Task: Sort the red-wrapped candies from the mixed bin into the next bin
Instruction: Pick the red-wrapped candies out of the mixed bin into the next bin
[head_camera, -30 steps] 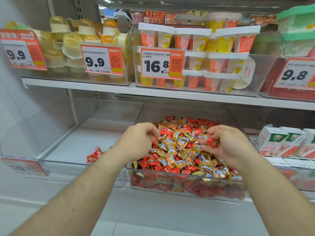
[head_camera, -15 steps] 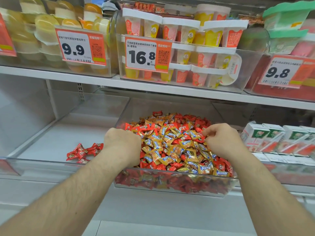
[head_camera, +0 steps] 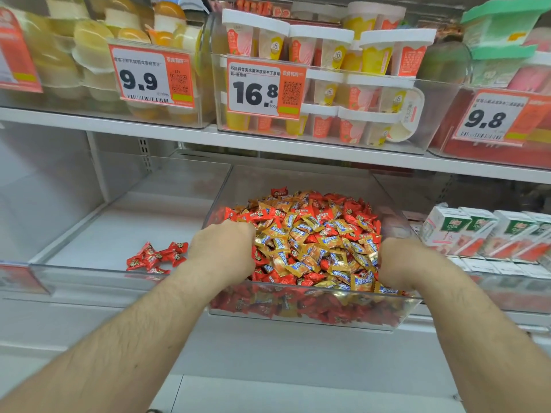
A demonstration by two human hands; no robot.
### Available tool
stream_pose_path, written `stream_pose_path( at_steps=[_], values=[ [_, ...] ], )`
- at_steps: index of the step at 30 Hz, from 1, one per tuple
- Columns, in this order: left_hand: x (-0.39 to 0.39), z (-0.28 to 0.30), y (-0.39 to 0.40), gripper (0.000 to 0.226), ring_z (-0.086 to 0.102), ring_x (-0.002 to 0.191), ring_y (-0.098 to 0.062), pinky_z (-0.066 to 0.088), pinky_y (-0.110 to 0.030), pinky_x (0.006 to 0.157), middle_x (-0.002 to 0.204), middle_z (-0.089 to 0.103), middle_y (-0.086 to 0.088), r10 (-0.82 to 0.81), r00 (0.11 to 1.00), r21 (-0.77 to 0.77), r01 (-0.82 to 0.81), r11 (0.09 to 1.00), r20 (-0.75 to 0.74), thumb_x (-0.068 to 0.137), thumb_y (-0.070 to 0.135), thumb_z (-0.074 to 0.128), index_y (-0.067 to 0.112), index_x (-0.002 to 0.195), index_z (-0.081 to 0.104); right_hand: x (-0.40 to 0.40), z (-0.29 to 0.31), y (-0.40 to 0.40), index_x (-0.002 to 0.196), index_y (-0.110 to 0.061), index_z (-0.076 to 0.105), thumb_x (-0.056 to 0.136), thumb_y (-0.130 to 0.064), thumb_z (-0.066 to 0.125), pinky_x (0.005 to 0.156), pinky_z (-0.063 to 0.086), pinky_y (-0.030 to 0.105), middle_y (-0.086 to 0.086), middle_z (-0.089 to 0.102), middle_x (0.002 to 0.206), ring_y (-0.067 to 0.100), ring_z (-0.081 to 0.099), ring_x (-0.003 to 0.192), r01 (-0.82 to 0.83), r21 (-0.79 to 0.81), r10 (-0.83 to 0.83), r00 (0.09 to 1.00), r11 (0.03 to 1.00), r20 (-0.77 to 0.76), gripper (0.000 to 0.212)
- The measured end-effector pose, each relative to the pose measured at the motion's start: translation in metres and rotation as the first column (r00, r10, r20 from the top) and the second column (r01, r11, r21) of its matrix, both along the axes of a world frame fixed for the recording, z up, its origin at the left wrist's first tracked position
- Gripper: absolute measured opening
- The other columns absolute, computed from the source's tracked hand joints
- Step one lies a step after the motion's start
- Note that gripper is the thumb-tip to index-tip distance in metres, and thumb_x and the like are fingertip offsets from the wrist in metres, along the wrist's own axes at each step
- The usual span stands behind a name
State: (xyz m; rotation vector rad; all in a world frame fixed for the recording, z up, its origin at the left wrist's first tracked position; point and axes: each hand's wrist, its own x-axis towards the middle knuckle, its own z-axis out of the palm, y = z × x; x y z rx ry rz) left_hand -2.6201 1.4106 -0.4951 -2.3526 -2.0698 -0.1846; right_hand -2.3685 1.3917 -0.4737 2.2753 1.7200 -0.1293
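Both your hands are knuckle-up in the mixed bin, with the next bin off to the left.

Your left hand (head_camera: 222, 248) and right hand (head_camera: 401, 263) curl into the pile; whether either holds a candy you cannot tell. Your left is nearer the next bin (head_camera: 89, 263), lower left, holding a few red-wrapped candies (head_camera: 158, 256). Farther back, red and gold wrappers heap the mixed bin (head_camera: 298, 320).

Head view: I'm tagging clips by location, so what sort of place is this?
Most likely a shop's snack aisle: price tags clipped to the shelf bins, a clear bin of loose wrapped candies, and stacked dessert cups on the shelf above.
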Motion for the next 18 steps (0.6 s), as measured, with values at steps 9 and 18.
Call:
stream_pose_path(
  at_steps=[9, 18],
  values=[
    [-0.014, 0.002, -0.002, 0.013, 0.058, 0.077, -0.01, 0.047, -0.026, 0.063, 0.08, 0.062, 0.012, -0.046, 0.915, 0.024, 0.04, 0.999, 0.401, 0.083, 0.012, 0.059, 0.023, 0.076, 0.059, 0.011, -0.002, 0.001, 0.088, -0.011, 0.063, 0.09, -0.012, 0.057, 0.066, 0.048, 0.027, 0.007, 0.069, 0.093, 0.022, 0.063, 0.082, -0.045, 0.171, 0.073, 0.984, 0.984, -0.16, 0.007],
    [-0.005, -0.01, 0.007, 0.045, 0.053, 0.11, -0.019, 0.047, -0.032, 0.09, 0.124, 0.056, 0.001, -0.162, 0.973, -0.125, 0.183, 0.975, 0.166, 0.085, 0.034, 0.072, 0.027, 0.127, 0.056, 0.018, 0.024, -0.014, 0.085, -0.01, 0.063, 0.091, -0.003, 0.041, 0.056, 0.035, 0.03, 0.007, 0.053, 0.066, 0.023, 0.047, 0.061, 0.379, 0.424, 0.088, 0.653, 0.823, -0.753, 0.024]
  ],
)
